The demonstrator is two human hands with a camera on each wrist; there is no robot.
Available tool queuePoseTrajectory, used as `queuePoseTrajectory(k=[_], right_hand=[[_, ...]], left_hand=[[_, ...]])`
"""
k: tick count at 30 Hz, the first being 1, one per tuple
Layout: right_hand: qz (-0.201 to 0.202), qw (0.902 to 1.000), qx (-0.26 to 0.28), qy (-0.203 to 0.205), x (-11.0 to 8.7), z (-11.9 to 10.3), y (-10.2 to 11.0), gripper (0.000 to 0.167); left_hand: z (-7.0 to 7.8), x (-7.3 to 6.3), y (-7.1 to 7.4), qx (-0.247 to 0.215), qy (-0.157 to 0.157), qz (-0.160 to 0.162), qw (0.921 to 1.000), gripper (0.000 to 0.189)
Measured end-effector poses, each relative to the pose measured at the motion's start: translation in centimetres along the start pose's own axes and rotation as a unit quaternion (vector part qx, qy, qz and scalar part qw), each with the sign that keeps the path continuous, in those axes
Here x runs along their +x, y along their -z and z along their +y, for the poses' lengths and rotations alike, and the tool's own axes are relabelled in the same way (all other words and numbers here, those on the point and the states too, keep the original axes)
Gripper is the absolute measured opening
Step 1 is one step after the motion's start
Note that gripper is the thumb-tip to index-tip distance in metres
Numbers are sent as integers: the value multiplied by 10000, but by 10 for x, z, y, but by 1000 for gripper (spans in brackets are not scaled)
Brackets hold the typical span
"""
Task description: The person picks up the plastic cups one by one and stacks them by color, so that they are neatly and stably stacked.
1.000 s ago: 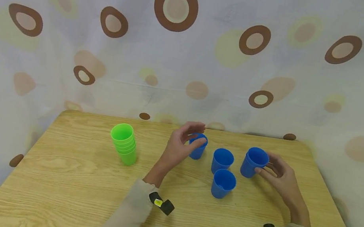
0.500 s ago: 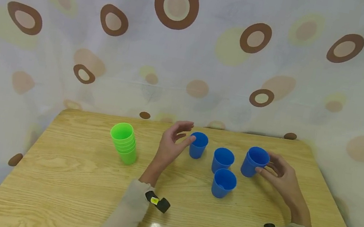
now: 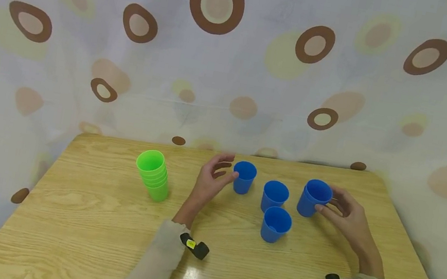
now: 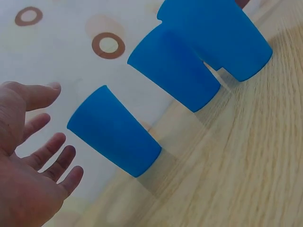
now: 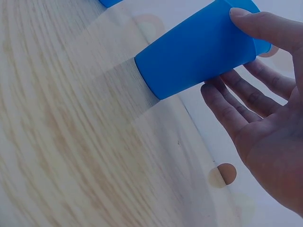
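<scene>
Pinching in right grip [image 3: 343, 218]: nested blue cups [image 3: 307, 205], thumb and fingers on opposite sides, upright on right part of worktop [image 3: 92, 236].
Left grip [image 3: 210, 179]: fingers loosely spread, holding nothing, just beside single blue cup [image 3: 242, 183], apart from it.
Between: back cup [image 3: 272, 201] and front cup [image 3: 272, 233], both blue, close together.
Far left: green cup stack [image 3: 155, 185].

The bench [image 3: 100, 237] shows smooth, slightly glossy wood grain; on it, blue cups [image 3: 272, 232] and green cups [image 3: 157, 191] look like smooth plastic; behind it, the backdrop [image 3: 235, 67] resembles matt cloth; over it, sleeves [image 3: 154, 263] of matt cloth.
</scene>
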State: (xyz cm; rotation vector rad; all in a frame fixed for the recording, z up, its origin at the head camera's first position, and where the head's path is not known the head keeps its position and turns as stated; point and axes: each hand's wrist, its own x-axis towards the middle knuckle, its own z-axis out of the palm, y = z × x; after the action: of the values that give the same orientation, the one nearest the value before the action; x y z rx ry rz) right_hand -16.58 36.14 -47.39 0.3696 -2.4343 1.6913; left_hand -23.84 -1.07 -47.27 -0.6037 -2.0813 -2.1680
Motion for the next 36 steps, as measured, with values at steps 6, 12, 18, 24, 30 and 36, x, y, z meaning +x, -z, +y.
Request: queuePoseTrajectory(k=[6, 12, 18, 24, 30, 36], right_hand=[[1, 10000, 41, 27, 0, -1, -1, 53], [10, 10000, 48, 40, 0, 0, -1, 54], [15, 10000, 87, -7, 0, 1, -1, 54], [14, 9999, 118, -19, 1, 1, 0, 55], [-3, 9999, 141, -39, 0, 1, 0, 55], [-25, 9999, 107, -85, 0, 0, 1, 54]], left_hand=[[-11, 0, 3, 44, 157, -71, 9998, 49], [-15, -1, 1, 72, 352, -187, 9992, 52], [2, -5, -4, 215, 444, -471, 9977, 56], [14, -7, -10, 271, 366, -451, 9979, 53], [6, -6, -11, 224, 306, -467, 9982, 52], [-20, -1, -10, 205, 280, -455, 9984, 56]])
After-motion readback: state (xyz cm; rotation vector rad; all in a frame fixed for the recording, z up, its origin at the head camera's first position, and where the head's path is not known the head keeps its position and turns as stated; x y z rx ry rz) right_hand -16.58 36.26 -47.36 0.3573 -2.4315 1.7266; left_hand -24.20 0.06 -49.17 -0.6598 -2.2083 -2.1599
